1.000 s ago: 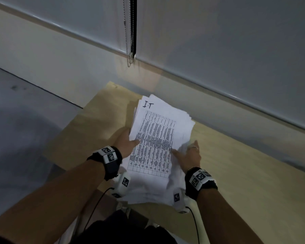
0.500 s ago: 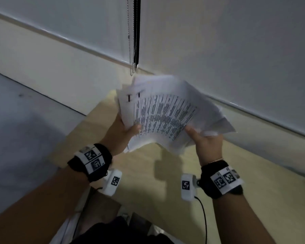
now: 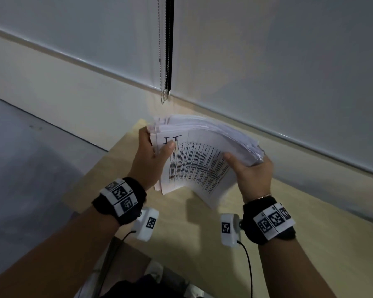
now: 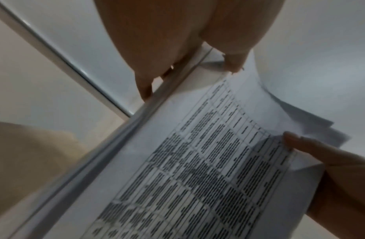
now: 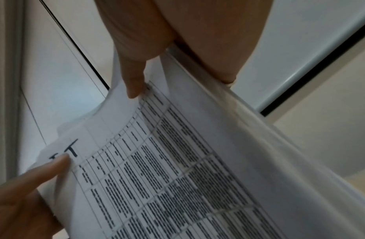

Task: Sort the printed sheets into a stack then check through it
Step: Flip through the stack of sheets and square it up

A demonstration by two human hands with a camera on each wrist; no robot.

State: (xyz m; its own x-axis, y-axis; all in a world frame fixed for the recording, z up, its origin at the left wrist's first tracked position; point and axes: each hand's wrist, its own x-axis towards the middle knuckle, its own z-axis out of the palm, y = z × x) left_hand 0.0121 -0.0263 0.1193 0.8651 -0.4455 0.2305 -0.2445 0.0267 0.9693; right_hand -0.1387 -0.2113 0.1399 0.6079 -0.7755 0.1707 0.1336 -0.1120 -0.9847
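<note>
A thick stack of printed sheets (image 3: 200,160) is held up in the air above the wooden table (image 3: 299,244), tilted on edge. Its top sheet carries a table of dark text and a handwritten "I.T". My left hand (image 3: 153,155) grips the stack's left end, thumb on the top sheet by the lettering. My right hand (image 3: 252,171) grips the right end, thumb on top, fingers behind. The left wrist view shows the stack (image 4: 197,169) close up, with my left hand (image 4: 187,56) above it and my right hand's thumb lower right. In the right wrist view the stack (image 5: 177,169) fills the frame under my right hand (image 5: 157,56).
A wall with a pale ledge (image 3: 95,63) runs behind the table. A bead chain and dark cord (image 3: 166,61) hang down just above the stack. Grey floor (image 3: 30,168) lies left of the table. Cables trail from the wrist cameras toward my body.
The stack lay flat on the table under both hands a second ago. Both hands have lifted it, turned it on edge, and the sheets are now more squared together.
</note>
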